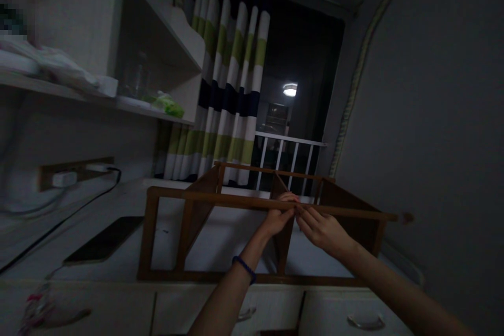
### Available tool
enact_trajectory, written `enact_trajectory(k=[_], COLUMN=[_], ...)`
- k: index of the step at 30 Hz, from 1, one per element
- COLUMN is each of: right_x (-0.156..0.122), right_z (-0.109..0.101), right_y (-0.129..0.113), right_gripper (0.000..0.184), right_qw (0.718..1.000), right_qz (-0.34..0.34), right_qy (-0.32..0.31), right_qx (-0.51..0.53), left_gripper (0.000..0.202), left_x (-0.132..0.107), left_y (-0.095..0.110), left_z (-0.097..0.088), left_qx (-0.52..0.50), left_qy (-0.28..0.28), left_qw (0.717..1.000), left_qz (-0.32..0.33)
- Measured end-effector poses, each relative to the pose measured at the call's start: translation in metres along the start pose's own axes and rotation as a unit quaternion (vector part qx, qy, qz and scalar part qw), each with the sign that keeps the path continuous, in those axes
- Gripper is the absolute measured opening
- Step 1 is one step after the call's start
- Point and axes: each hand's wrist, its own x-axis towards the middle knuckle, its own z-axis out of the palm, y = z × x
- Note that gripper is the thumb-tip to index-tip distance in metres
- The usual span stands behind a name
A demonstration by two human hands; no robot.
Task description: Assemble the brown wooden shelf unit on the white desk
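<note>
A brown wooden rack (185, 199) made of thin bars and panels stands on a white desk top (220, 241). Both of my hands reach to the middle of its top front bar. My left hand (280, 216), with a blue band on the wrist, has its fingers closed around the bar. My right hand (319, 224) meets it from the right, fingers pinched on the same bar. The room is dim and the fingertips are hard to separate.
A dark flat device (105, 241) lies on the desk at left, with a black cable (79, 210) running to a wall socket. White shelves (118, 100) hold bags and bottles. A striped curtain (232, 89) and white railing (287, 157) stand behind. Drawers (354, 315) sit below.
</note>
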Motion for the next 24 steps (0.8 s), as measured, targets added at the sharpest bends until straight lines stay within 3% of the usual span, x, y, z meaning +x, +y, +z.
enact_trajectory(k=[8,14,18,24], right_x=[0.005,0.011,0.014,0.021], right_z=[0.005,0.0,0.0,0.003], right_y=[0.0,0.004,0.008,0.011], right_gripper=[0.023,0.025,0.03,0.016], right_qw=[0.999,0.995,0.976,0.922], right_qz=[0.007,0.046,0.125,0.266], right_qy=[0.049,-0.004,-0.084,-0.136], right_qx=[0.008,0.087,0.155,0.246], left_gripper=[0.034,0.037,0.036,0.031], left_x=[-0.001,-0.001,0.0,0.001], left_y=[0.0,0.003,0.002,-0.002], left_z=[-0.001,-0.001,0.001,0.004], left_qx=[-0.009,-0.022,-0.052,-0.058], left_qy=[-0.007,-0.012,-0.003,0.01], left_qw=[1.0,1.0,0.999,0.998], left_qz=[-0.002,-0.018,-0.017,-0.016])
